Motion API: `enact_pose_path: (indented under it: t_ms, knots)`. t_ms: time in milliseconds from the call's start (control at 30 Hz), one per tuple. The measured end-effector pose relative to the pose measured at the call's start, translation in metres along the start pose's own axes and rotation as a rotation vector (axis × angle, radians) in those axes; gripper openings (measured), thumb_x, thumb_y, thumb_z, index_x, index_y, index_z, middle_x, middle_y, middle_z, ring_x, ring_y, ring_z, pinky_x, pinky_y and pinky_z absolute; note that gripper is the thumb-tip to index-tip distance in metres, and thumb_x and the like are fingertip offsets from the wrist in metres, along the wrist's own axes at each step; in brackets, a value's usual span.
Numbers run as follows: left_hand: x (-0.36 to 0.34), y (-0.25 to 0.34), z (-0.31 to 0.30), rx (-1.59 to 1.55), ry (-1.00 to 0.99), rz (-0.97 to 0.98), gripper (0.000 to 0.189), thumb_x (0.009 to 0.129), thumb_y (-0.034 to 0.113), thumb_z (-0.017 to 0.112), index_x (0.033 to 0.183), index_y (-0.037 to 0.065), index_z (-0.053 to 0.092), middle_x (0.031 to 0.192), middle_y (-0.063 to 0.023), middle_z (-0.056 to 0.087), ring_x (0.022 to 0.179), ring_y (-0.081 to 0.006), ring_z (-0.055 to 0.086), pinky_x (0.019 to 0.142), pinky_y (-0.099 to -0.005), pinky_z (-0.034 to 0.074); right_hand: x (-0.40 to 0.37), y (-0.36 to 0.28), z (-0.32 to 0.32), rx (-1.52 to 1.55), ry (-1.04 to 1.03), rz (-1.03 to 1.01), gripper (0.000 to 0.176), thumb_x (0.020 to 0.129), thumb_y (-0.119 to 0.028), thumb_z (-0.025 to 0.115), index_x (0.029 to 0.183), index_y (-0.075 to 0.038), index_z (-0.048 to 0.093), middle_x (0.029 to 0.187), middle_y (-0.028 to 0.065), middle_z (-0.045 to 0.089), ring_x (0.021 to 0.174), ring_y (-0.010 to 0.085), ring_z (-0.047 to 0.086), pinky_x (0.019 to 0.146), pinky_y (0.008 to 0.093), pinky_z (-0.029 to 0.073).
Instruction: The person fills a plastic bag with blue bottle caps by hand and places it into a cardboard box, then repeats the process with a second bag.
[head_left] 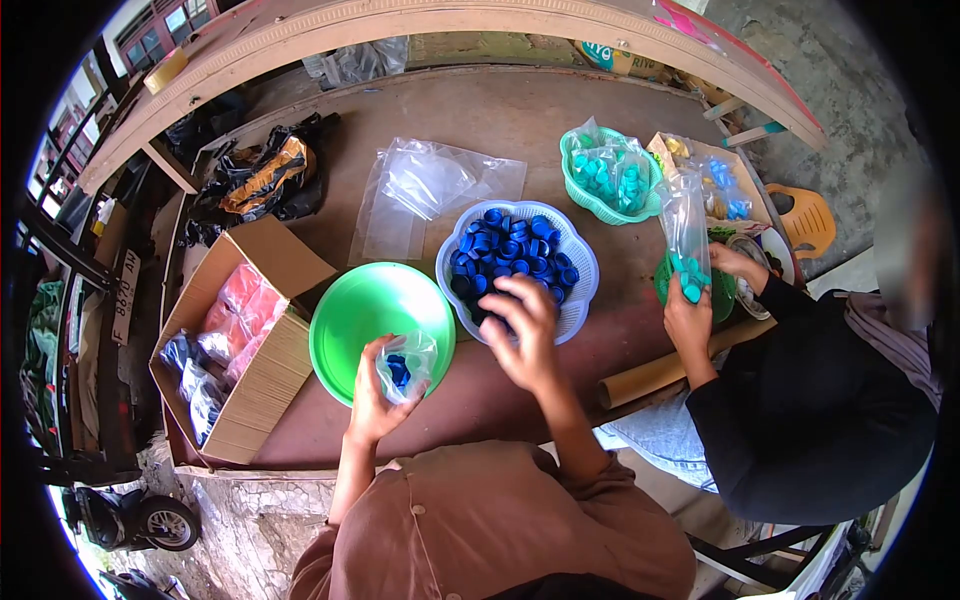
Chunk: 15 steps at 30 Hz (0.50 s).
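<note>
My left hand (371, 400) is closed round a clear plastic bag (414, 358) with a few dark blue bottle caps (398, 372) in it, over the near side of a green bowl (350, 312). My right hand (524, 332) is above the near edge of a pale blue plastic basket (583, 255), fingers spread and somewhat blurred. I see nothing held in it. Many blue bottle caps (508, 245) fill the basket. Flat clear bags (425, 180) lie in a loose stack behind it.
An open cardboard box (262, 385) with filled bags stands left, near a black plastic bag (300, 150). At right, a co-worker's hands (690, 318) hold a bag of teal caps (690, 275). A teal basket (612, 207) and another box (752, 172) stand behind. A wooden shelf (400, 22) spans the back.
</note>
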<state>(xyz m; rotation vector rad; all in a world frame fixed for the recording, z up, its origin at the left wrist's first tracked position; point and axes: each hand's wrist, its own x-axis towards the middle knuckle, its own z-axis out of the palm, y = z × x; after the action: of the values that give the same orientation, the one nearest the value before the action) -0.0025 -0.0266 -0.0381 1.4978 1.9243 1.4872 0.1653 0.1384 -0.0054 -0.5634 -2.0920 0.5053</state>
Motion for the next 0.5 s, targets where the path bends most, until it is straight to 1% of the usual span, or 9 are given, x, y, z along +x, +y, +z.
enact_pose_path:
  t_ms: [33, 67, 100, 133, 167, 200, 267, 367, 500]
  knots:
    - [0.000, 0.000, 0.000, 0.021, 0.006, 0.023, 0.071, 0.062, 0.015, 0.076, 0.120, 0.000, 0.037, 0.112, -0.0195, 0.050, 0.104, -0.0322, 0.050, 0.089, -0.0384, 0.040, 0.002, 0.020, -0.003, -0.086, 0.096, 0.073, 0.017, 0.072, -0.018, 0.065, 0.086, -0.010, 0.064, 0.096, 0.0091, 0.058, 0.093, 0.0289, 0.052, 0.086, 0.0425, 0.035]
    - [0.001, 0.000, 0.001, 0.018, 0.005, 0.023, 0.071, 0.062, 0.015, 0.076, 0.120, 0.000, 0.037, 0.112, -0.0195, 0.050, 0.104, -0.0322, 0.050, 0.089, -0.0384, 0.040, -0.001, 0.054, -0.005, -0.156, 0.120, 0.143, 0.012, 0.071, -0.016, 0.065, 0.082, -0.011, 0.064, 0.086, 0.0064, 0.058, 0.085, 0.0268, 0.053, 0.081, 0.0421, 0.036]
    - [0.001, -0.001, 0.001, 0.062, -0.013, 0.034, 0.073, 0.063, 0.015, 0.077, 0.120, -0.001, 0.034, 0.112, -0.0205, 0.050, 0.104, -0.0312, 0.052, 0.089, -0.0384, 0.041, -0.004, 0.073, -0.012, -0.451, 0.075, 0.227, 0.010, 0.070, -0.016, 0.065, 0.080, -0.014, 0.065, 0.081, 0.0038, 0.057, 0.082, 0.0251, 0.052, 0.078, 0.0407, 0.035]
    - [0.000, -0.002, 0.001, 0.104, -0.032, 0.046, 0.075, 0.063, 0.016, 0.077, 0.121, -0.001, 0.032, 0.112, -0.0215, 0.051, 0.104, -0.0301, 0.053, 0.089, -0.0384, 0.041, -0.007, 0.097, -0.015, -0.645, 0.063, 0.232, 0.009, 0.069, -0.015, 0.065, 0.078, -0.016, 0.066, 0.078, 0.0026, 0.056, 0.084, 0.0234, 0.051, 0.078, 0.0391, 0.034]
    - [0.001, -0.002, 0.001, 0.102, -0.030, 0.047, 0.075, 0.063, 0.016, 0.077, 0.121, -0.001, 0.032, 0.112, -0.0215, 0.051, 0.104, -0.0301, 0.053, 0.089, -0.0384, 0.041, -0.007, 0.106, -0.020, -0.738, -0.065, 0.322, 0.007, 0.068, -0.015, 0.066, 0.075, -0.015, 0.067, 0.079, 0.0032, 0.058, 0.088, 0.0228, 0.050, 0.080, 0.0389, 0.033]
    - [0.001, -0.002, 0.001, 0.107, -0.040, 0.048, 0.075, 0.063, 0.016, 0.077, 0.121, -0.001, 0.032, 0.112, -0.0217, 0.051, 0.104, -0.0304, 0.053, 0.089, -0.0385, 0.041, -0.007, 0.115, -0.023, -0.734, -0.157, 0.389, 0.006, 0.065, -0.015, 0.068, 0.072, -0.014, 0.067, 0.080, 0.0036, 0.060, 0.089, 0.0229, 0.050, 0.081, 0.0380, 0.032]
    - [0.001, -0.002, 0.002, 0.112, -0.050, 0.048, 0.075, 0.063, 0.016, 0.077, 0.121, -0.001, 0.032, 0.112, -0.0220, 0.051, 0.104, -0.0306, 0.053, 0.089, -0.0385, 0.041, -0.007, 0.125, -0.021, -0.788, -0.246, 0.384, 0.009, 0.062, -0.015, 0.073, 0.070, -0.014, 0.068, 0.079, 0.0027, 0.061, 0.088, 0.0225, 0.051, 0.079, 0.0377, 0.032]
    - [0.000, -0.002, 0.003, 0.052, -0.015, 0.014, 0.073, 0.061, 0.015, 0.077, 0.121, 0.000, 0.037, 0.113, -0.0192, 0.049, 0.104, -0.0330, 0.050, 0.090, -0.0384, 0.039, -0.014, 0.133, -0.013, -0.889, -0.306, 0.393, 0.011, 0.062, -0.014, 0.073, 0.071, -0.013, 0.067, 0.080, 0.0028, 0.062, 0.089, 0.0221, 0.051, 0.079, 0.0374, 0.032]
    - [-0.001, -0.002, 0.001, 0.051, -0.003, 0.011, 0.073, 0.061, 0.015, 0.076, 0.121, 0.000, 0.037, 0.113, -0.0194, 0.049, 0.104, -0.0330, 0.050, 0.090, -0.0384, 0.039, -0.019, 0.134, -0.011, -0.762, -0.204, 0.435, 0.011, 0.064, -0.012, 0.070, 0.075, -0.011, 0.067, 0.082, 0.0052, 0.063, 0.089, 0.0245, 0.053, 0.083, 0.0397, 0.031]
